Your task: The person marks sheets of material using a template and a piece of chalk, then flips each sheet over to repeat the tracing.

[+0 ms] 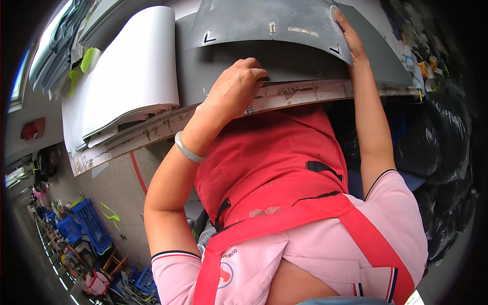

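Observation:
My right hand (352,43) grips the right edge of a grey template sheet (244,23). Something white covers a fingertip of that hand. The template's near edge is lifted and bowed above a dark grey sheet (218,66) on the table. Black corner marks and strips of tape show on the template. My left hand (238,85) is closed, its fingers curled down at the near edge of the dark sheet, beneath the template. Whatever lies between those fingertips is hidden, apart from a small dark bit beside them.
A thick folded stack of white sheets (134,66) lies on the left of the worktable (305,93). Grey sheets hang at the far left. Black plastic bags (414,145) crowd the right side below the table. Blue crates (91,226) stand on the floor at lower left.

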`<state>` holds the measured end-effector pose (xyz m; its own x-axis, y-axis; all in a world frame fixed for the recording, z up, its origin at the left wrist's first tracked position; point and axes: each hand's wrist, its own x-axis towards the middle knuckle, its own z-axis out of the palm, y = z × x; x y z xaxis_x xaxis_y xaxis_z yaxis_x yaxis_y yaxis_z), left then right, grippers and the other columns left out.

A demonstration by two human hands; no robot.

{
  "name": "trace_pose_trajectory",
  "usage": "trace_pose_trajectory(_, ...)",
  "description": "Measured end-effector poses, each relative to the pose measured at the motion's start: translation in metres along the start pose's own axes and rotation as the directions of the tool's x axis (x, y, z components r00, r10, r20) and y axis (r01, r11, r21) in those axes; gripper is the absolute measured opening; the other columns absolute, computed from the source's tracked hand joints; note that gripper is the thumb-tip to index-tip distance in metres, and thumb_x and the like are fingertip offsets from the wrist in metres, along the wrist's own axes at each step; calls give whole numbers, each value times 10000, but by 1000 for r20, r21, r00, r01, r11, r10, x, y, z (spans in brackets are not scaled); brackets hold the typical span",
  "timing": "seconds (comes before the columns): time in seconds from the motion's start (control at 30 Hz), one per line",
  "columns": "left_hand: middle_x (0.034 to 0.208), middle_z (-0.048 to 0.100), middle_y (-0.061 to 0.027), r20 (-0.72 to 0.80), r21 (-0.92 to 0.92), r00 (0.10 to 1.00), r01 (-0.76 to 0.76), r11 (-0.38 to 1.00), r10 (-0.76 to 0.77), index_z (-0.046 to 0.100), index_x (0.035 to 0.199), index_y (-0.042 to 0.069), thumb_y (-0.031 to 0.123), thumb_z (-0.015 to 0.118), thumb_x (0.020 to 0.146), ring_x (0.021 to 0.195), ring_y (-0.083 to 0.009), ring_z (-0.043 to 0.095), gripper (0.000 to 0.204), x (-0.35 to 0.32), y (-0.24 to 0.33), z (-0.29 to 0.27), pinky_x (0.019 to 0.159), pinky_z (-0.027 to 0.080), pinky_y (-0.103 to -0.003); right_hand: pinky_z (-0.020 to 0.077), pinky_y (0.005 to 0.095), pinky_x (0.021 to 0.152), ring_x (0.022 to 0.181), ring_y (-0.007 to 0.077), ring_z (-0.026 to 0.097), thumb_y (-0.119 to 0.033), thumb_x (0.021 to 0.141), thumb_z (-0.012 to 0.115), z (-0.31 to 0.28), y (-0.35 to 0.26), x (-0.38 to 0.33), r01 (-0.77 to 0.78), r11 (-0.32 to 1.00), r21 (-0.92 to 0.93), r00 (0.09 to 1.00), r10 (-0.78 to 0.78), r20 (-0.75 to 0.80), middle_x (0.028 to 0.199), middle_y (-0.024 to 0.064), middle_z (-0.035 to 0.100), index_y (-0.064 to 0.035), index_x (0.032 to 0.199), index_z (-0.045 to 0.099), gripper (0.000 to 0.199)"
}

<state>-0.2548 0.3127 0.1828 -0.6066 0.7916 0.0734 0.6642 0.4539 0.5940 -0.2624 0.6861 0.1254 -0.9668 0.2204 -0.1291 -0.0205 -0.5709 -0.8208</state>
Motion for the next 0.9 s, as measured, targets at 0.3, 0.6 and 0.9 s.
trace_pose_trajectory(0.3, 1072, 664, -177, -226, 294, 861, -385, 875, 455, 661, 1078, 19, 19, 586, 818, 1001, -350, 658, 271, 109, 70, 101, 852, 539, -436, 611, 345, 853, 974, 193, 715, -353, 950, 705, 46, -26, -28, 27, 999, 47, 1000, -27, 2, 1120, 127, 704, -10, 1244, 615, 460)
trace_pose_trajectory(0.6, 1000, 723, -138, -677, -648, 735, -618, 446, 35, 696, 1068, -5, 86, 535, 973, 908, -263, 677, 208, 117, 93, 67, 846, 527, -383, 590, 291, 839, 966, 136, 687, -298, 946, 716, 57, -18, -83, 180, 972, 149, 984, -180, -9, 1062, 13, 705, -115, 1151, 675, 278)
trace_pose_trajectory(0.9, 892, 718, -155, -732, -556, 673, -498, 666, -108, 703, 1010, -26, 105, 557, 958, 830, -212, 661, 204, 87, 87, 4, 782, 515, -362, 576, 393, 956, 1124, 212, 654, -303, 949, 708, 5, -8, -98, 131, 981, 145, 988, -117, -98, 1223, 76, 671, -76, 1268, 627, 399)
